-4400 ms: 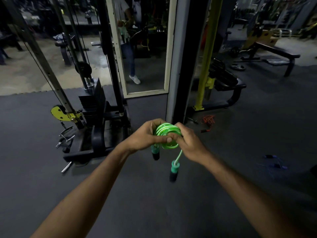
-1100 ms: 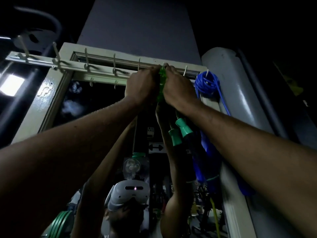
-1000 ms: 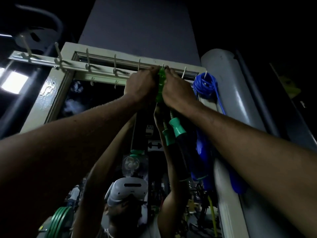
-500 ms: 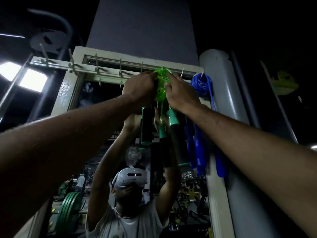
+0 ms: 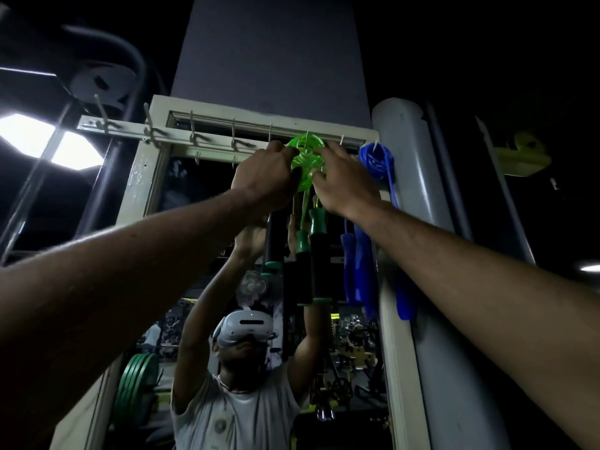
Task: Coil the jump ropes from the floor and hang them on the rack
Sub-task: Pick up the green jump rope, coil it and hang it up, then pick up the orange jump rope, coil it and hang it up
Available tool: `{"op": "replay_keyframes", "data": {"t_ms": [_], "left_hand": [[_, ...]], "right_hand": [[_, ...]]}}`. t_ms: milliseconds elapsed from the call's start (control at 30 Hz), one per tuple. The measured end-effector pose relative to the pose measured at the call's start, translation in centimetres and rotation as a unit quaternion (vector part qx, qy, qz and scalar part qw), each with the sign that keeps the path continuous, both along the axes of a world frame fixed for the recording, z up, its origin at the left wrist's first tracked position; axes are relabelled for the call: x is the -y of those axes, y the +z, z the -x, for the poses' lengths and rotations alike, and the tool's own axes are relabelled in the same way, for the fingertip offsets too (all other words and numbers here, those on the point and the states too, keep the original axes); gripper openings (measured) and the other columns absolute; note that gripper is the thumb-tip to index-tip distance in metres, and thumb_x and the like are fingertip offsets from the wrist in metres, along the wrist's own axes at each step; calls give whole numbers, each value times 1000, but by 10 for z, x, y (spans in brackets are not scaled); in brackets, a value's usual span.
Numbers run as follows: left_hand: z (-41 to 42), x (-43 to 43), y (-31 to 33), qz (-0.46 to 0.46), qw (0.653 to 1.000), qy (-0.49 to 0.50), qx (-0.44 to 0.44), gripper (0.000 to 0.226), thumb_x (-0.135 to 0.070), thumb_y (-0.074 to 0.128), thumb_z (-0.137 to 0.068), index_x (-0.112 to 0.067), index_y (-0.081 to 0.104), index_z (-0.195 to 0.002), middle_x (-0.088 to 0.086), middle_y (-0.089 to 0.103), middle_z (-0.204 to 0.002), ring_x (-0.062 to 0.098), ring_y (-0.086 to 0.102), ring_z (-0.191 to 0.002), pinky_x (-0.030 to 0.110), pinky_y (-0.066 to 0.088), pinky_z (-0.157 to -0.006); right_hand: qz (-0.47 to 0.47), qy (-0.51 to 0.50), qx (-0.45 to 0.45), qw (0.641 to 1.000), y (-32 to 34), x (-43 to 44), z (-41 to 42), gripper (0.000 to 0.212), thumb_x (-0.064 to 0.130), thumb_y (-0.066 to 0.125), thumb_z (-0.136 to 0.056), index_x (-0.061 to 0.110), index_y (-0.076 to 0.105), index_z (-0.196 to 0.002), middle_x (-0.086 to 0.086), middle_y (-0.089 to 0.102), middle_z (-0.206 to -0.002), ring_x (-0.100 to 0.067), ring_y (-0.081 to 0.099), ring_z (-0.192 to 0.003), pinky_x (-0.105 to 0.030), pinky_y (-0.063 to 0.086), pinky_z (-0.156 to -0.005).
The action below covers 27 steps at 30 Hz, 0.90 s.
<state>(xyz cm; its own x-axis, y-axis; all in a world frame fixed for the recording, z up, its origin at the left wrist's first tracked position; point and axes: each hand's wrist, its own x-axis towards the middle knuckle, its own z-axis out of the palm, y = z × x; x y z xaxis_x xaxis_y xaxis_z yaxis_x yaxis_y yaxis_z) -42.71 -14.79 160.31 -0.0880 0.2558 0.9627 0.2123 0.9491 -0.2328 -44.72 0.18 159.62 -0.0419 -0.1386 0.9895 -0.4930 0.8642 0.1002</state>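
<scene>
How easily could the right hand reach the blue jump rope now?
Probably yes. The blue jump rope hangs just beside the right hand, with nothing between them. But that hand holds the green jump rope, so it must let go first.

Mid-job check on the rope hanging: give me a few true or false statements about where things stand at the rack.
The green coiled plastic jump rope is up at the white metal hook rack. True.
The blue coiled jump rope hangs left of it. False: it hangs to its right.
The left hand and right hand are both on the green rope. True.
The green rope's handles point upward. False: they dangle below the coil.
</scene>
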Motion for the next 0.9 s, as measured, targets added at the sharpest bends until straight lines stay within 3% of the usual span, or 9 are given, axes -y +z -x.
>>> {"op": "replay_keyframes", "data": {"t_ms": [200, 400, 567, 767, 900], "left_hand": [[-4, 1, -43, -25, 998, -58, -19, 42, -36, 50, -92, -13, 47, -128, 13, 49, -128, 34, 48, -115, 47, 48, -84], [-26, -20, -124, -59, 992, -113, 18, 33, -37, 48, -90, -17, 56, -115, 8, 55, -117, 30, 50, -109, 43, 47, -83], [-54, -75, -236, -78, 975, -168, 124, 31, -39, 47, -88, -21, 57, -112, 1, 62, -108, 23, 57, -101, 42, 49, -79], [-124, -197, -444, -170, 886, -258, 346, 16, -34, 53, -91, -29, 61, -105, -15, 64, -96, 7, 64, -80, 34, 54, -74], [-182, -280, -588, -193, 815, -259, 481, 14, -33, 55, -90, -30, 60, -103, -11, 67, -98, 12, 65, -84, 32, 52, -73]], "right_hand": [[9, 19, -32, 999, -38, -12, -8, 41, 23, 47, -88, 21, 52, -129, 4, 47, -140, -25, 47, -123, -36, 44, -91], [28, 73, 7, 997, -108, -35, -37, 28, 22, 49, -88, 23, 60, -113, 7, 56, -126, -20, 51, -115, -37, 46, -91], [54, 133, 95, 985, -214, -83, -73, 23, 28, 49, -88, 29, 62, -107, 12, 61, -114, -11, 56, -105, -35, 50, -84], [105, 153, 276, 943, -409, -209, -146, 22, 23, 52, -87, 27, 64, -104, 11, 62, -107, -4, 61, -87, -34, 53, -79], [128, 130, 438, 881, -549, -309, -211, 17, 27, 52, -91, 32, 62, -104, 13, 63, -108, -4, 63, -90, -33, 54, -76]]}}
